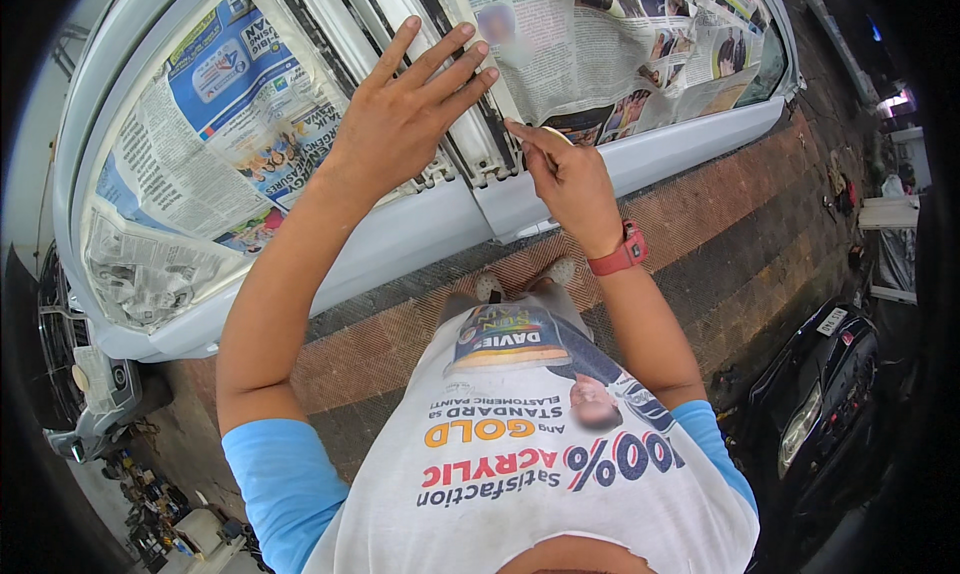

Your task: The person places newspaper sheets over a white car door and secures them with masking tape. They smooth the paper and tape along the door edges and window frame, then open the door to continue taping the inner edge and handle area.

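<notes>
Fingers spread, my left hand (405, 114) lies flat across the pillar between two windows of a pale grey car body (420, 229). Nothing is held in it. My right hand (577, 184) is closed in a pinch beside a dark seal strip (492, 124), at the lower corner of the right window. A sliver of something pale shows at its fingers, too hidden to name. Newspaper sheets (240, 114) cover the left window, edged with pale tape. More newspaper (545, 49) covers the right window, its surface wrinkled.
Brick-patterned paving (680, 214) runs below the car body. A black car bumper with a headlight (800, 434) stands at the right. Another vehicle's front (110, 394) is at the left. Several small items (150, 504) lie at the lower left; white shelving (890, 214) stands far right.
</notes>
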Demonstrator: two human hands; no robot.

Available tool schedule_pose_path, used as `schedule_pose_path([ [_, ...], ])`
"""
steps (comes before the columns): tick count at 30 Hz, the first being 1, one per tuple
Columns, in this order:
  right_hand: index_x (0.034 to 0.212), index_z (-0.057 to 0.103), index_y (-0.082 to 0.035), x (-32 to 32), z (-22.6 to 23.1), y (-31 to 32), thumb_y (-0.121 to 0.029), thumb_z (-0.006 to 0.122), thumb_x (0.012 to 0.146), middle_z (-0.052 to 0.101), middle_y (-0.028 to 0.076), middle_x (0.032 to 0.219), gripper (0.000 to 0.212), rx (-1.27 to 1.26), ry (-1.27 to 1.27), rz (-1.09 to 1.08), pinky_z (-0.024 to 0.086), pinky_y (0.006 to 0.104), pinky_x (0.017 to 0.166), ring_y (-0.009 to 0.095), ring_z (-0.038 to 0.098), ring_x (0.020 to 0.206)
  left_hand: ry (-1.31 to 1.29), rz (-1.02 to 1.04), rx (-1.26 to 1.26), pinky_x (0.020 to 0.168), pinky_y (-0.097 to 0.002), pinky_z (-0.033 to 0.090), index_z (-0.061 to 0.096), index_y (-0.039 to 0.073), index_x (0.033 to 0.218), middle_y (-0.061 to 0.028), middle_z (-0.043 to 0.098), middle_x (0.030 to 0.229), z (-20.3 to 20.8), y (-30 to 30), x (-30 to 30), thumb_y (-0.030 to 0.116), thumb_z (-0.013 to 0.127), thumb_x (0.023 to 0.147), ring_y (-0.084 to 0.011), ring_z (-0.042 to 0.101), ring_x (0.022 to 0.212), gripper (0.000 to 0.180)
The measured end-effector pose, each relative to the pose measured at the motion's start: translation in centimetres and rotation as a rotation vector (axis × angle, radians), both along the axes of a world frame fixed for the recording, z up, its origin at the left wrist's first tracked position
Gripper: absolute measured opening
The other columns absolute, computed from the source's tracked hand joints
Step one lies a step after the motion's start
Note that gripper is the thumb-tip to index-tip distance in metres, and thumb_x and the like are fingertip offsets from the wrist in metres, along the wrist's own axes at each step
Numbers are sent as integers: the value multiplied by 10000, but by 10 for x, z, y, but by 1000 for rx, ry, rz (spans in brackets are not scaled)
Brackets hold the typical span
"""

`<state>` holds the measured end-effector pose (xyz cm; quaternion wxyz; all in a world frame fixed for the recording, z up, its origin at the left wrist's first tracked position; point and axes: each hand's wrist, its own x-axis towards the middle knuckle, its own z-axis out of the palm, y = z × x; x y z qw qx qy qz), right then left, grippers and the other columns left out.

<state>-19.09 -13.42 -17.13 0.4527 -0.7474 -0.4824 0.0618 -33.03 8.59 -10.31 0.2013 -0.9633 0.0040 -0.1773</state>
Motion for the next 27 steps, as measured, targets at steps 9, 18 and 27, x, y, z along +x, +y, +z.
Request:
schedule_pose_path([
  [9,1419,807,-104,7,7,5,-30,643,1095,638,154,740,371,-56,48,51,502,367,626,201,581,564,7,20,6,1457,-569,222,659,338,1601,97,547,1734,0,-3,0,46,752,958,-155,376,1689,713],
  [18,1398,792,-105,8,12,1,-110,676,1076,728,207,800,343,-193,126,40,550,480,684,399,702,677,109,-52,-36,1434,-563,253,583,192,1676,44,563,1720,-50,-30,-9,107,683,988,-163,399,1675,701],
  [27,1423,664,-32,-19,-32,-49,-270,575,1218,705,48,731,326,-164,732,-38,521,282,588,117,647,592,72,-17,8,1426,-582,251,559,202,1693,48,548,1726,-61,-35,-9,161,671,1031,-152,379,1685,674],
])
